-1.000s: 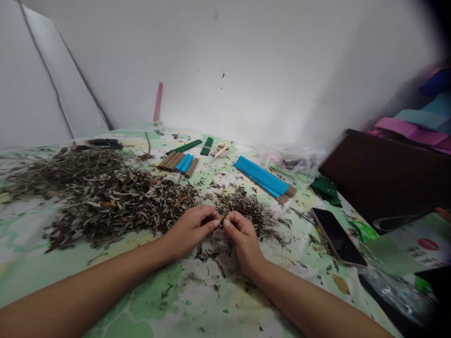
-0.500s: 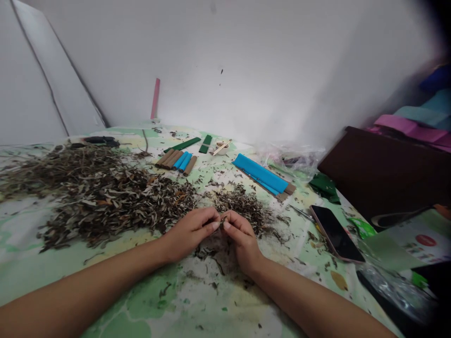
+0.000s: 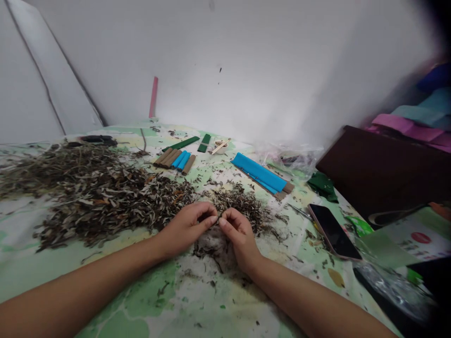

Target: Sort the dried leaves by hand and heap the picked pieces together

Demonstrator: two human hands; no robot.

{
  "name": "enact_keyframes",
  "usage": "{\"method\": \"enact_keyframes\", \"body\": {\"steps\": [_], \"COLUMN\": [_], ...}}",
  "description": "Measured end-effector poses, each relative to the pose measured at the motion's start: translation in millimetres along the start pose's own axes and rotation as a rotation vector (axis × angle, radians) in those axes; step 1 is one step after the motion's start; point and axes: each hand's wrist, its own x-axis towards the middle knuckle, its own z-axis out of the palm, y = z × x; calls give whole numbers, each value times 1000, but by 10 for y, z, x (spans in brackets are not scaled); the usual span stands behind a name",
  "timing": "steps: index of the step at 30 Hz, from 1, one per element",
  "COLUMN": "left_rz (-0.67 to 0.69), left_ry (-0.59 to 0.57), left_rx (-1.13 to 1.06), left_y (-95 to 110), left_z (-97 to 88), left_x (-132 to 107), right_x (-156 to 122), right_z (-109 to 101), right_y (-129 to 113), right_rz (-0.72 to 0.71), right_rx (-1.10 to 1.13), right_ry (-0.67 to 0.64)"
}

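Note:
My left hand and my right hand meet fingertip to fingertip above the table, both closed in a pinch. Between them is a small dark bit of dried leaf, mostly covered by the fingers. Just behind my right hand lies a small heap of crumbled dried leaves. A much larger pile of dried leaves spreads out to the left of my left hand. Loose dark crumbs lie on the tablecloth under my hands.
Several brown and blue rolls lie at the back, near green strips and a small bowl with a stick across it. Blue and brown sheets, metal tweezers or scissors and a phone lie right. A dark box stands beyond.
The fingertips have shifted slightly, and the leaf bit between them shows less than before. The whole view has moved a little; the things on the table stay put.

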Motion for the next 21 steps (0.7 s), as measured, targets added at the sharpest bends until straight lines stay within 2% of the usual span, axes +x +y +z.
{"method": "enact_keyframes", "body": {"steps": [4,11,21], "left_rz": [3,24,26], "left_ry": [-28,-105,-168], "left_rx": [35,38,-145], "left_y": [-2,-6,-23], "left_z": [6,16,-2], "left_x": [-5,-15,-26], "right_x": [22,12,12], "right_z": [11,-4,-26], "right_y": [12,30,25], "right_rz": [21,32,30], "right_rx": [15,56,184], "right_ry": [18,-65,-148]}}
